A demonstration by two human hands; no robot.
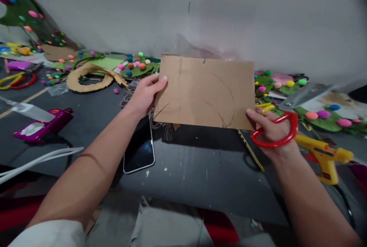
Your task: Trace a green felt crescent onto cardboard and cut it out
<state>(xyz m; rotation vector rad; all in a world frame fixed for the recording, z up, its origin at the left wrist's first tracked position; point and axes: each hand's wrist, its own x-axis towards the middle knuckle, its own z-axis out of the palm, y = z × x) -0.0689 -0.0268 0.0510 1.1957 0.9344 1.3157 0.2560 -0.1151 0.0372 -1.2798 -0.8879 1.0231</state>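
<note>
A rectangular piece of cardboard [197, 90] is held up above the dark table, with curved pencil-like lines drawn on its face and a small notch in its top edge. My left hand [147, 94] pinches its left edge, thumb in front. At the lower right corner my right hand [271, 126] grips it with the thumb on the face. Scissors with a red handle loop [294, 128] hang on that same hand, a yellow loop showing behind the fingers. Their blades are hidden.
A phone [139, 149] lies below the cardboard, near bundles of grey cord [168, 132]. A yellow glue gun [323, 155] rests at right, a purple device [43, 124] at left. Behind are a cardboard ring [76, 80] and green pieces with pompoms [140, 67] along the wall.
</note>
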